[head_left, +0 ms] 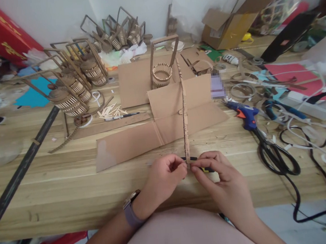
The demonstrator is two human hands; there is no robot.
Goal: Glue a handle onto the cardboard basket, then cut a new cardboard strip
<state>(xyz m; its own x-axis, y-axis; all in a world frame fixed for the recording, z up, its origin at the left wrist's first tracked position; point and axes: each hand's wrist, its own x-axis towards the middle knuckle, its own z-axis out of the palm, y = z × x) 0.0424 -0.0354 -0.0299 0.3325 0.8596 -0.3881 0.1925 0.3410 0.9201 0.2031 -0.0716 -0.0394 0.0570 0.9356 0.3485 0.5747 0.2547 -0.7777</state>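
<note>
Landmark: cardboard sheet [125,143]. A corrugated strip [185,116] crosses it in view, near end projecting past its near side. There, left hand [163,178] and right hand [226,173] pinch that end, fingertips closed; the remainder extends forward of the grip. Judged step: working this end; next move calls for steady fingertips.

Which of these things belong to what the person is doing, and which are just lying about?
In the job:
cardboard strip, its near end at the left hand and right hand
perhaps the flat cardboard beneath it

Seemingly just lying about:
glue gun
scissors
red sheet
black bar
</note>
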